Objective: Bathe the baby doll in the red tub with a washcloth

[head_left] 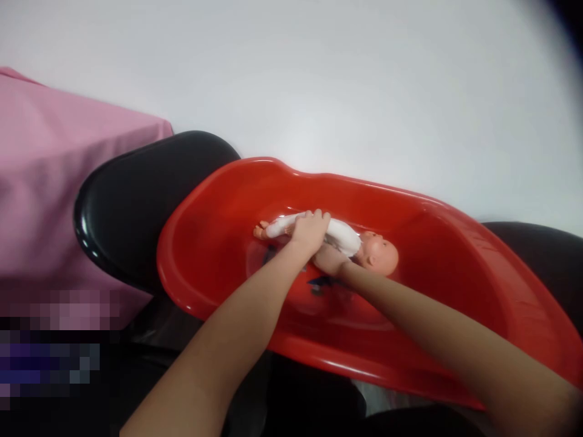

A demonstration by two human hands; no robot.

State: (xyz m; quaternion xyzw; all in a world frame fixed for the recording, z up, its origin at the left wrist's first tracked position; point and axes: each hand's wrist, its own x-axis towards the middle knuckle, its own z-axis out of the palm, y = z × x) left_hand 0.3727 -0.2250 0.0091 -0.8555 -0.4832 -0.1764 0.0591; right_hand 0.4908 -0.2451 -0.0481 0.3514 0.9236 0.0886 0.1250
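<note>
A baby doll (pixel 344 237) in white clothing lies on its back inside a red baby bathtub (pixel 200 243). Its bare head (pixel 382 254) points right and its feet (pixel 261 230) point left. Across the doll's middle lies my left hand (pixel 310 233), fingers curled over the far side of the body. Just below it, my right hand (pixel 330 260) is closed against the doll's near side at the torso, with most of its fingers hidden. A dark printed picture (pixel 319 285) shows on the tub floor beneath my hands.
Black rounded seats stand under the tub, one at the left (pixel 150 200) and one at the right (pixel 537 255). Pink cloth (pixel 68 145) drapes over something at far left. A white wall (pixel 319 85) rises behind. Part of the lower left is pixelated.
</note>
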